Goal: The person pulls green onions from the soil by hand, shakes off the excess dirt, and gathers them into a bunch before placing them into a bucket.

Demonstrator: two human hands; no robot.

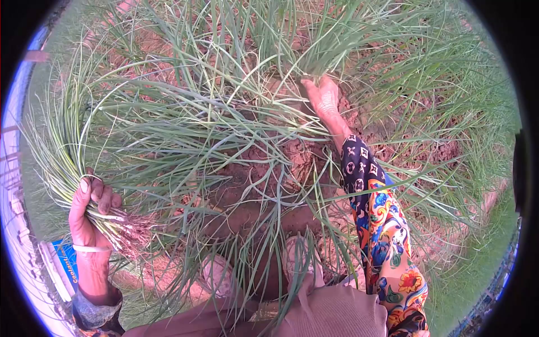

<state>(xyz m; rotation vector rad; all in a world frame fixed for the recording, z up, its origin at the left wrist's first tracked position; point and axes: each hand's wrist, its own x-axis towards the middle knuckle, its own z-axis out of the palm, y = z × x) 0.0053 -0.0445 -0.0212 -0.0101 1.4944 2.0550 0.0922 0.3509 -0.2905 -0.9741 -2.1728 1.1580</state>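
Observation:
On the left, my left hand [92,202] is closed round a bunch of green onions [73,160]. The leaves point up and the reddish roots [132,230] hang out below the fist. Further forward, right of centre, my right hand [323,98] reaches down to the base of a standing clump of green onions [323,53]. Its thumb and the back of the hand show, and its fingers are partly hidden at the stems. What it grips, if anything, cannot be made out.
Long onion leaves [196,135] lean across the middle over reddish, muddy soil [241,191]. Two shoes [297,261] stand at the bottom centre among leaves. Dense green growth [466,84] fills the right side. A blue printed item [66,261] is at the lower left.

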